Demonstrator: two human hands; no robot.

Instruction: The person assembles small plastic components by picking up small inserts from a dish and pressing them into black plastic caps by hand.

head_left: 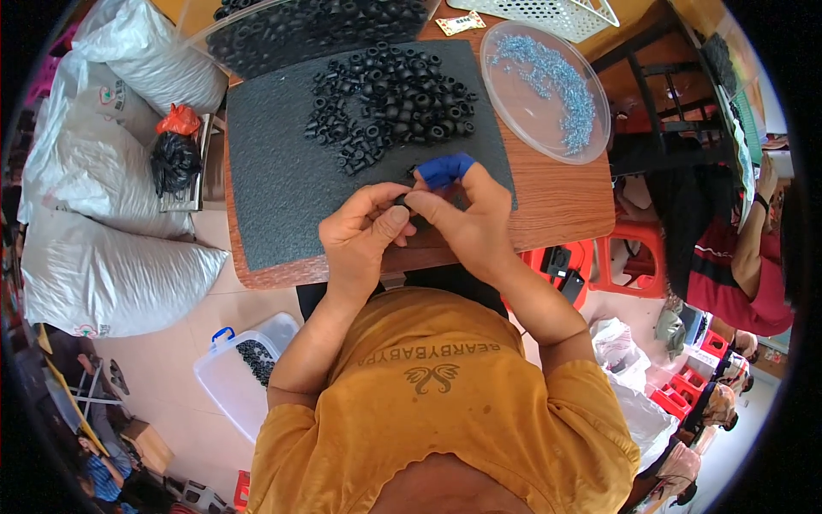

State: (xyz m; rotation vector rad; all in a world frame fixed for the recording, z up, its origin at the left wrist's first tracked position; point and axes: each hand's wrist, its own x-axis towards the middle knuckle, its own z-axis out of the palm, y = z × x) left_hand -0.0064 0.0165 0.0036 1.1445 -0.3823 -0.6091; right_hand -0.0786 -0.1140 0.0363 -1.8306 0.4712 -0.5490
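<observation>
Left hand [360, 236], bare, was raised over the near edge of the dark grey foam work mat [282, 171], its thumb and fingers pinched on a small black rubber ring part [402, 200] held between both hands. Right hand [462, 218], bare save for a blue fingertip cover [445, 168] on one finger, met the left at the same small part, its fingertips closed on it from the other side; the part was mostly hidden by the fingers, so its exact shape could not be told. The mat lay on a brown wooden table [556, 201]. A loose heap of like black rubber rings [390, 98] lay on the far half of the mat, well apart from the hands. Beyond it stood a clear plastic tub filled with more black rings [317, 26], at the table's far edge. To the right of the heap sat a round clear plastic lid or tray [514, 128] holding a scatter of small pale blue pieces [552, 81]. A white perforated basket [548, 13] stood behind it. On the floor to the left lay large white sacks [103, 197] and a small black bag with an orange one [175, 146]; nearer, a clear lidded bin holding some black rings [244, 368]. Red plastic stools [629, 257] stood to the right, beside another person's arm in a red sleeve [745, 274].
</observation>
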